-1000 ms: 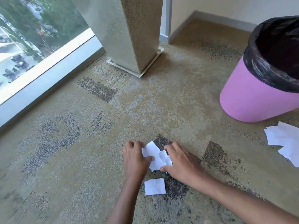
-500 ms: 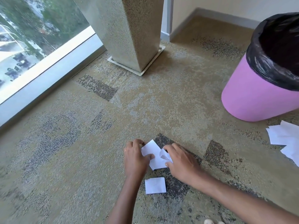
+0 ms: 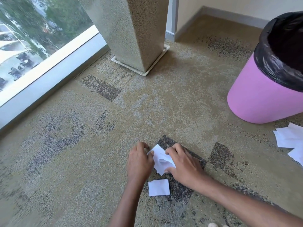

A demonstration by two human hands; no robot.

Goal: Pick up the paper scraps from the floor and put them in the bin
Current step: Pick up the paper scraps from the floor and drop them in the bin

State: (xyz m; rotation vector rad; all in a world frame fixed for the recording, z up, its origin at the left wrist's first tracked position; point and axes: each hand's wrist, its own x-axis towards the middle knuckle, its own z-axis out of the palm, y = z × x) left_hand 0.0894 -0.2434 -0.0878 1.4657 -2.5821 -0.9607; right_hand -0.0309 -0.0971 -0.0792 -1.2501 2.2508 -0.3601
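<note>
Low over a short-pile floor (image 3: 172, 99) of speckled tan carpet with dark grey patches. Pinching a bunch of thin, creased white paper scraps (image 3: 161, 158) from both sides: left grip (image 3: 140, 161) curled at the left edge, thumb against the sheet; right grip (image 3: 183, 163) curled over the right edge, thumb tucked at the lower corner. Touching the carpet or just above it: cannot tell which.

Just nearer the body, a flat, roughly square scrap (image 3: 158, 187) lying loose on a dark patch. At far right, near the bin's foot, more loose sheets (image 3: 290, 139) overlapping on the carpet.

Well apart from the held bunch, a round, smooth-walled pink bin (image 3: 255, 99), lined with a glossy black bag (image 3: 275, 66) folded over its rim; inside too dark to tell contents.

Behind, a grainy square pillar (image 3: 137, 30) on a pale base plate, beside a window (image 3: 32, 30).
</note>
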